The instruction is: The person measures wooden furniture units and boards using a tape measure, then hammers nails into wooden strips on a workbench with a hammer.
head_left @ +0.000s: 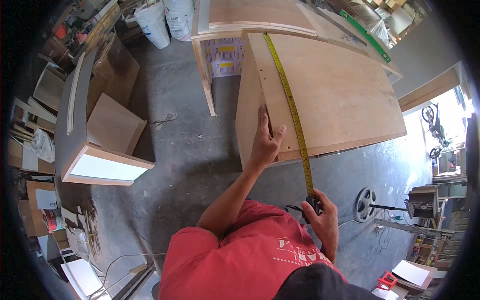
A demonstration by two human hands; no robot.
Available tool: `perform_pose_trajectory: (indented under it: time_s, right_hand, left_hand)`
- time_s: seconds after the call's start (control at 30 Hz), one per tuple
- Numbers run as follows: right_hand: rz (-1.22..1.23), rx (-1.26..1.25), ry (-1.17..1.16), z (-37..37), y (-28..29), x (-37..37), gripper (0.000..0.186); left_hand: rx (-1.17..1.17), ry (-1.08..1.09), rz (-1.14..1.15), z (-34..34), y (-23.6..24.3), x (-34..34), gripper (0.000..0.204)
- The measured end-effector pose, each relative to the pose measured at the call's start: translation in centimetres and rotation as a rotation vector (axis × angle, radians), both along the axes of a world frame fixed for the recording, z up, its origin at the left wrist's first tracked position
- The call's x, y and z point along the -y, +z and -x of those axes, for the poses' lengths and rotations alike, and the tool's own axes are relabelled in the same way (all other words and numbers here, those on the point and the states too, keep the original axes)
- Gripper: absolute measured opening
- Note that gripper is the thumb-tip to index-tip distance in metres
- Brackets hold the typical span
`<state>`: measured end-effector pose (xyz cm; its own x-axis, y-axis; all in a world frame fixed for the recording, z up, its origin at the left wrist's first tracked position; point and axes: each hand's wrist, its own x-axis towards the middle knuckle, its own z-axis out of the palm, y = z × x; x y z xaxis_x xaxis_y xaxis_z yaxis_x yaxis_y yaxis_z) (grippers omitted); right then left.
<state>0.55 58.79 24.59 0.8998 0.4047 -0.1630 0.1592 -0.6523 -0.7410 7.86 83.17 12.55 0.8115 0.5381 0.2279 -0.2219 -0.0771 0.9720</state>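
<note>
Grey concrete floor (185, 150) spreads through a cluttered workshop, with a plywood cabinet (330, 95) lying on its side in the middle. A yellow tape (292, 110) runs along the cabinet's upper panel, from the far edge near the top of the view down past the near edge and off it toward the person.

The left hand (264, 142) rests on the cabinet's near left corner, fingers flat on the side face and thumb hooked over the top edge; its grip is spread, holding nothing, just left of the tape but apart from it. The right hand (324, 220) is below the cabinet's near edge, well clear of the wood, its grip pressed together around the dark tape case (311, 206), from which the blade rises straight up onto the panel.

A white-faced box (107, 167) stands at the left beside leaning boards (112, 125). Two white sacks (165, 20) sit at the top, a green level (367, 36) lies at the far right of the cabinet, and a saw blade (366, 202) lies on the floor to the right.
</note>
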Motion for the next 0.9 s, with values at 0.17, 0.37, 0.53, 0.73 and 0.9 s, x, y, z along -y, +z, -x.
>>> perform_pose_trajectory:
  time_s: [0.17,0.37,0.53,0.73,0.9]
  right_hand:
    - [0.011,0.021,0.013,0.0,-0.4,0.2,0.044]
    - [-0.002,0.01,-0.005,0.1,-0.3,0.2,0.043]
    - [-0.005,0.022,0.005,0.1,-0.4,0.3,0.043]
    - [0.01,0.019,0.003,0.1,-0.1,0.0,0.044]
    - [0.026,-0.062,-0.054,0.2,0.4,-0.2,0.052]
  left_hand:
    - [-0.011,0.057,-0.071,-0.1,-0.6,0.1,0.074]
    - [-0.023,0.082,-0.123,0.0,-0.4,0.2,0.074]
    - [0.01,0.052,-0.071,0.0,-0.2,0.1,0.074]
    - [0.012,0.048,-0.048,0.0,0.0,0.1,0.074]
    - [0.0,0.068,-0.087,0.1,0.4,0.1,0.073]
